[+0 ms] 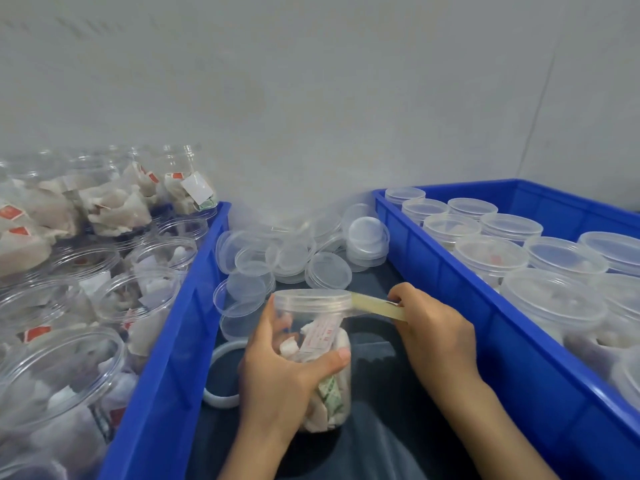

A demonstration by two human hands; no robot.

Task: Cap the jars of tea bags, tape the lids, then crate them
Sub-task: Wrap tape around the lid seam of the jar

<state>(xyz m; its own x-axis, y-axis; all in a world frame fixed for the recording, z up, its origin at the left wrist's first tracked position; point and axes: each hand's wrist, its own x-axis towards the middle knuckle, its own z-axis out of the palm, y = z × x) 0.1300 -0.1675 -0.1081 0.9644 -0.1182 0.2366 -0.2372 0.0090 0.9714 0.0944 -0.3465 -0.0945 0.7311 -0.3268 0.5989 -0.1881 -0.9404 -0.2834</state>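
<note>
Grey walls close in a corner where a dark cloth-covered surface [374,375] runs between two blue plastic crates. Over this cloth the left hand [280,382] wraps its fingers and thumb round a clear plastic jar of tea bags [318,355], already wearing its clear screw lid [313,300]. The right hand [429,323] pinches a stretched strip of yellowish clear tape [377,304] that runs from its fingers to the lid's rim, where it appears stuck.

A heap of loose clear lids [298,254] lies behind the jar. The left blue crate [180,358] holds open jars of tea bags; the right blue crate [485,341] holds capped ones.

Risks, as I judge them: the taut strip may twist and stick to itself, or ride up onto the lid's top instead of bridging lid and jar wall, if the jar turns unevenly. Too hard a pull may tilt the light jar in the left hand's grip or peel the started end away. The tape's source is hidden behind the right hand, so I cannot tell how it feeds.
</note>
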